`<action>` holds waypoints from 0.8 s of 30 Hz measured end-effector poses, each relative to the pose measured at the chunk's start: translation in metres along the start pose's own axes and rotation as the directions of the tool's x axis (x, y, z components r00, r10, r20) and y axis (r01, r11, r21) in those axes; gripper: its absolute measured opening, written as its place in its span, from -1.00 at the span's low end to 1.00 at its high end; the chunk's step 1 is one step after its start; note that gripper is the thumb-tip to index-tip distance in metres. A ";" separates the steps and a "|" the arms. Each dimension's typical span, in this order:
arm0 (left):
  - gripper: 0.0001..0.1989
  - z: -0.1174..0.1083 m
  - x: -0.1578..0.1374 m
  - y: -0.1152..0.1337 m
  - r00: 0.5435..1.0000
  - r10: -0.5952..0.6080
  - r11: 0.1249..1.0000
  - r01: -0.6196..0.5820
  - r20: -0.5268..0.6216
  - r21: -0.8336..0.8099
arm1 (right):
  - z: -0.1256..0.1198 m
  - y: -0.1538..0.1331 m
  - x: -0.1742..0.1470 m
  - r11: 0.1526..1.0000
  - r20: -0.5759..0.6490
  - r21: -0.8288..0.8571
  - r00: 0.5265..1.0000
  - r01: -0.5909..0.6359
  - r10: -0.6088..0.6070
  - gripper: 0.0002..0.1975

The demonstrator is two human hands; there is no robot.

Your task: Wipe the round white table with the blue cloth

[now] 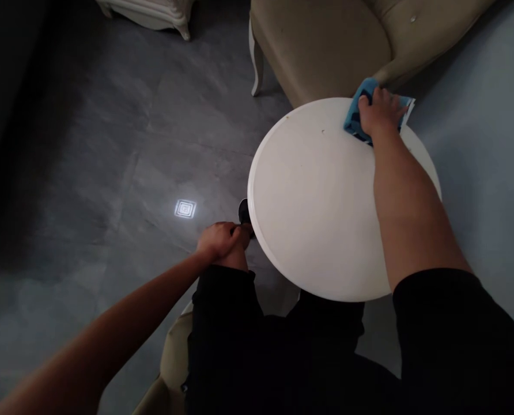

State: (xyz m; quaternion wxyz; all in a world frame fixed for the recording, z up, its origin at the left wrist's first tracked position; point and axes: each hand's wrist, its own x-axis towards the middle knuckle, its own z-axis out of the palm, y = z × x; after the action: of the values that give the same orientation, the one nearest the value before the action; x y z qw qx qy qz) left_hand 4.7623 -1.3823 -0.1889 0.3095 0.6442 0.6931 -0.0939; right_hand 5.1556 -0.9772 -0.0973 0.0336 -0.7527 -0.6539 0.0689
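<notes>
A round white table (317, 202) with a raised rim stands in front of me. At its far right edge, my right hand (382, 112) is closed over a folded blue cloth (358, 109) with dark patches and a white edge. The cloth lies against the tabletop, partly covered by my fingers. My left hand (219, 239) rests on my bare knee, left of the table, its fingers curled in with nothing visible in them. Small dark specks (323, 131) show on the white surface near the cloth.
A tan upholstered chair (321, 46) with curved white legs touches close behind the table. Another pale piece of furniture (153, 14) stands at the far left. Under me is part of a tan seat (177, 351). Grey tiles (153, 132) carry a bright square light reflection.
</notes>
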 end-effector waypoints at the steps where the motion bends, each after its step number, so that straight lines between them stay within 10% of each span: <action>1: -0.43 -0.001 -0.001 0.002 1.000 0.003 1.000 -0.003 0.000 0.002 | 0.000 0.000 -0.013 1.000 -0.008 -0.027 1.000 0.015 -0.015 -0.20; 8: -0.39 -0.001 -0.014 0.015 1.000 0.019 0.999 -0.019 -0.011 0.043 | 0.002 0.000 -0.169 0.987 0.012 -0.106 0.992 0.124 -0.123 -0.23; 18: -0.40 0.001 -0.031 0.019 1.000 0.009 1.000 -0.008 -0.019 0.021 | 0.022 -0.003 -0.481 0.916 0.094 -0.080 0.918 0.392 -0.385 -0.17; 21: -0.40 0.002 -0.029 0.016 0.999 0.019 1.000 -0.019 -0.026 0.010 | 0.021 -0.003 -0.499 0.903 0.139 -0.070 0.900 0.424 -0.412 -0.18; 24: -0.40 0.005 -0.025 0.014 0.999 0.025 1.000 -0.024 -0.031 0.013 | 0.017 -0.006 -0.450 0.912 0.157 -0.082 0.909 0.402 -0.387 -0.18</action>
State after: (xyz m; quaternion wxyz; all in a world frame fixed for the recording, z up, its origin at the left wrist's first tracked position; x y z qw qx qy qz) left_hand 4.7763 -1.4036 -0.1752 0.2957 0.6559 0.6894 -0.0842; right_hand 5.0862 -1.4223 -0.0865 -0.0406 -0.5989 -0.7963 0.0752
